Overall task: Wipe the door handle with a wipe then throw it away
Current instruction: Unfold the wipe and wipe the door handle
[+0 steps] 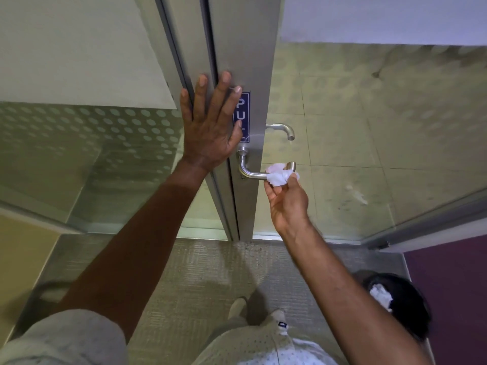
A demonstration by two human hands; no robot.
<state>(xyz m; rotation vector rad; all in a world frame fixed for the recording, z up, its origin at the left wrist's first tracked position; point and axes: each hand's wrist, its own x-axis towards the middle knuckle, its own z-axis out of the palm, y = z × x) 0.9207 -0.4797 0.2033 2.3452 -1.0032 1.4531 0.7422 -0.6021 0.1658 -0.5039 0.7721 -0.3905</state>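
Observation:
A brushed-metal lever door handle [250, 172] sticks out from the grey door frame [245, 61] at mid-height. My right hand [288, 204] pinches a crumpled white wipe [279, 175] from below and presses it around the handle's outer end. My left hand [210, 122] lies flat with fingers spread on the door frame just above the handle, partly covering a blue PULL sign [245, 111]. A black-lined bin [403, 301] with a white crumpled wipe inside stands on the floor at lower right.
A second lever handle [284, 129] shows on the far side of the glass door. Frosted dotted glass panels [92, 133] flank the frame. Textured carpet [200, 272] lies underfoot, with my shoes [253, 312] near the threshold. A purple wall [453, 299] is at right.

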